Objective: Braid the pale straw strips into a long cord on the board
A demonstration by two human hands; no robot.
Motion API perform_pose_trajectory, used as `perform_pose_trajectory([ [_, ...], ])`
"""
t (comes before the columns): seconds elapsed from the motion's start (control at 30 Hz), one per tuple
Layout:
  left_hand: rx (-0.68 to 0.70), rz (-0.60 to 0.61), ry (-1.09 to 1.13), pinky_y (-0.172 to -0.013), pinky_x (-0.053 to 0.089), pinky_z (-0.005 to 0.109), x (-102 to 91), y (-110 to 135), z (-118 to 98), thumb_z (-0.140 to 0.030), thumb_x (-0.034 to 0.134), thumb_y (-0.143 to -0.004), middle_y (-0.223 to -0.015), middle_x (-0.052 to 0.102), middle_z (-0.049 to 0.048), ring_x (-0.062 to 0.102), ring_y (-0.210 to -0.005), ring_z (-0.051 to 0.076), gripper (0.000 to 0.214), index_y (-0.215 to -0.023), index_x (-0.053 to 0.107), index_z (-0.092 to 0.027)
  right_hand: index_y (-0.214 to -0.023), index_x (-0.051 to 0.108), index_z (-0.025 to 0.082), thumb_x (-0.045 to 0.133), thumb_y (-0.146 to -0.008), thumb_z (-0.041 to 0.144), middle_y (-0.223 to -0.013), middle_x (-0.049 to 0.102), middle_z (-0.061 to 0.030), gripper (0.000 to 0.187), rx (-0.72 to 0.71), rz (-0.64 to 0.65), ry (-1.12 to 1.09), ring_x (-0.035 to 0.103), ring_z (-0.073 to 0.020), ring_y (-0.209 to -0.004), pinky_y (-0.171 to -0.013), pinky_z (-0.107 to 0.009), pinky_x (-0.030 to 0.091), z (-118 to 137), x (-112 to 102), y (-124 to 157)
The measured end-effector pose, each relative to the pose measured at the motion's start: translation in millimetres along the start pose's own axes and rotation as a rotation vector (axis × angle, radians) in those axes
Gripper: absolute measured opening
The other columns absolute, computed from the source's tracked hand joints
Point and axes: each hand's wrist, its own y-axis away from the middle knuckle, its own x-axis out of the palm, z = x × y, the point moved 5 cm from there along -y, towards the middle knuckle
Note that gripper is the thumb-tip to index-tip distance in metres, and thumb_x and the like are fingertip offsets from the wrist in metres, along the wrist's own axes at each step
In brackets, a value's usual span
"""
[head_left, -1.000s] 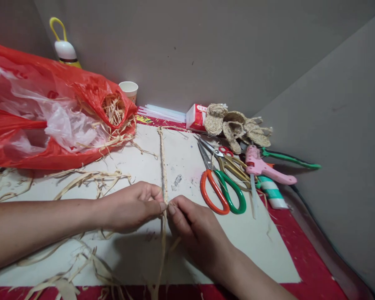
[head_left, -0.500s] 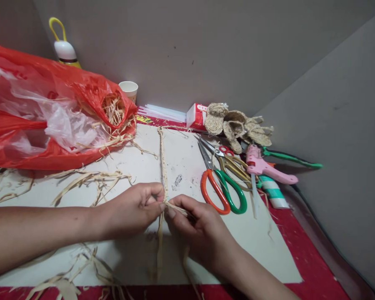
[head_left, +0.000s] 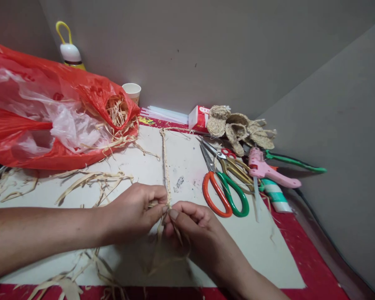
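A thin braid of pale straw [head_left: 166, 160] runs from the far edge of a white board [head_left: 187, 162] straight towards me. My left hand [head_left: 134, 212] and my right hand [head_left: 195, 231] meet at its near end, both pinched on the loose straw strands [head_left: 162, 231] that hang below the braid. The fingers of each hand are closed on the strands.
A red plastic bag [head_left: 50, 116] spilling straw lies at the left, a paper cup [head_left: 131, 89] and a bottle [head_left: 69, 52] behind it. Right of the braid lie scissors [head_left: 225, 191], a pink glue gun [head_left: 265, 168], small woven straw pieces [head_left: 237, 127] and a red-and-white box [head_left: 198, 118]. Loose straw [head_left: 90, 179] is scattered on the board.
The hands stay together at the braid's end; the right hand has carried a strand across and down, and the loose strands below have shifted. The view has drifted slightly.
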Motion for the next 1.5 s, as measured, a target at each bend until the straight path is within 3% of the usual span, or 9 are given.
perform_pose_trajectory([
  [0.13, -0.144, 0.085, 0.308, -0.053, 0.033, 0.020, 7.2, -5, 6, -0.023, 0.050, -0.080, -0.063, 0.057, -0.0022, 0.049, -0.058, 0.008, 0.014, -0.069, 0.049, -0.016, -0.063, 0.063, 0.014, 0.062, -0.074, 0.036, -0.058, 0.062, -0.0017, 0.024, 0.009, -0.119, 0.038, 0.050, -0.0102, -0.051, -0.050, -0.021, 0.037, -4, -1, 0],
  [0.3, -0.146, 0.129, 0.371, -0.056, 0.037, 0.019, 9.4, -5, 3, -0.020, 0.049, -0.080, -0.069, 0.062, 0.0005, 0.054, -0.063, 0.008, 0.012, -0.070, 0.053, -0.014, -0.059, 0.059, 0.016, 0.060, -0.075, 0.042, -0.058, 0.059, -0.0014, 0.030, -0.014, -0.196, 0.223, 0.048, -0.0112, -0.052, -0.048, -0.022, 0.034, -5, -3, 2],
  [0.5, -0.154, 0.092, 0.281, -0.044, 0.024, 0.019, 7.7, -2, 2, -0.021, 0.050, -0.077, -0.054, 0.044, -0.0063, 0.033, -0.049, 0.005, 0.012, -0.069, 0.056, -0.013, -0.054, 0.045, 0.018, 0.046, -0.085, 0.030, -0.049, 0.036, 0.0050, 0.033, -0.397, -0.233, 0.682, 0.032, -0.0090, -0.048, -0.045, -0.022, 0.023, 6, -2, 9],
  [0.63, -0.183, 0.081, 0.285, -0.045, 0.023, 0.020, 8.7, -2, 6, -0.026, 0.051, -0.077, -0.055, 0.044, -0.0049, 0.033, -0.051, 0.006, 0.017, -0.071, 0.059, -0.012, -0.052, 0.037, 0.019, 0.046, -0.083, 0.023, -0.045, 0.035, 0.0053, 0.033, -0.591, -0.338, 0.899, 0.032, -0.0082, -0.042, -0.044, -0.023, 0.022, 15, 4, 14],
  [0.77, -0.212, 0.039, 0.311, -0.045, 0.023, 0.020, 8.3, -1, 8, -0.029, 0.050, -0.077, -0.055, 0.045, -0.0038, 0.034, -0.051, 0.006, 0.022, -0.068, 0.061, -0.012, -0.053, 0.037, 0.020, 0.044, -0.085, 0.024, -0.043, 0.040, 0.0037, 0.033, -0.596, -0.383, 1.068, 0.036, -0.0090, -0.039, -0.043, -0.024, 0.023, 18, 9, 14],
  [1.03, -0.282, -0.031, 0.320, -0.046, 0.026, 0.019, 6.3, -1, 11, -0.031, 0.052, -0.074, -0.055, 0.053, -0.0017, 0.040, -0.052, 0.007, 0.024, -0.064, 0.064, -0.013, -0.059, 0.051, 0.018, 0.044, -0.087, 0.020, -0.049, 0.058, -0.0026, 0.029, -0.655, -0.408, 1.324, 0.051, -0.0123, -0.042, -0.047, -0.026, 0.024, 18, 19, 19],
  [1.27, -0.322, -0.086, 0.295, -0.044, 0.023, 0.020, 6.6, 0, 11, -0.027, 0.050, -0.071, -0.054, 0.056, -0.0005, 0.043, -0.048, 0.008, 0.021, -0.062, 0.063, -0.013, -0.060, 0.052, 0.019, 0.043, -0.082, 0.014, -0.050, 0.058, -0.0028, 0.025, -0.743, -0.416, 1.511, 0.052, -0.0138, -0.043, -0.048, -0.028, 0.022, 22, 29, 23],
  [1.5, -0.360, -0.044, 0.440, -0.044, 0.027, 0.019, 3.9, 1, 5, -0.026, 0.054, -0.068, -0.051, 0.052, -0.0025, 0.041, -0.046, 0.007, 0.017, -0.058, 0.060, -0.014, -0.067, 0.055, 0.020, 0.056, -0.072, 0.012, -0.050, 0.061, -0.0020, 0.009, -0.693, -0.346, 1.690, 0.056, -0.0165, -0.041, -0.046, -0.029, 0.020, 21, 33, 23],
])
